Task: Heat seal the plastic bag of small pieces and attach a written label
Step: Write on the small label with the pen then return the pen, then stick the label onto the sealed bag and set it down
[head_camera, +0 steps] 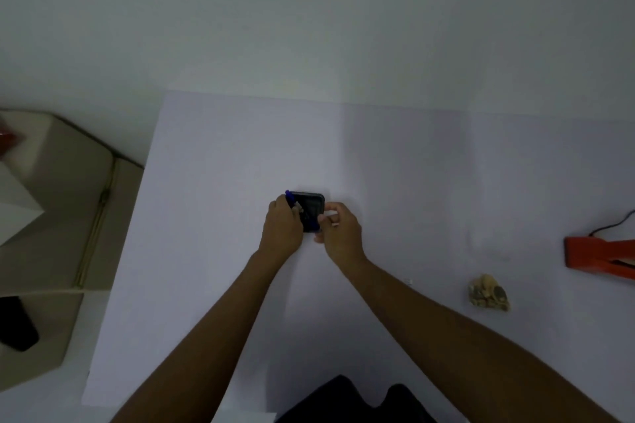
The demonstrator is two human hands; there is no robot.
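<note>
Dark clothing [347,398] shows at the bottom edge, nearest the camera, and two bare forearms reach out from there over the white worktop [213,250]. Both hands meet at a small dark flat object [312,206] lying on the worktop near its middle. Left hand [281,229] has its grip closed around a blue pen [290,197], whose end sticks out above the knuckles. Right hand [339,228] pinches a small white piece [330,215], perhaps the label, in a narrow grip at the dark object's right edge. Well apart to the right, the plastic bag of small pieces [488,292] lies crumpled on the worktop, near the red heat sealer [599,255] with its black cord at the right edge.
</note>
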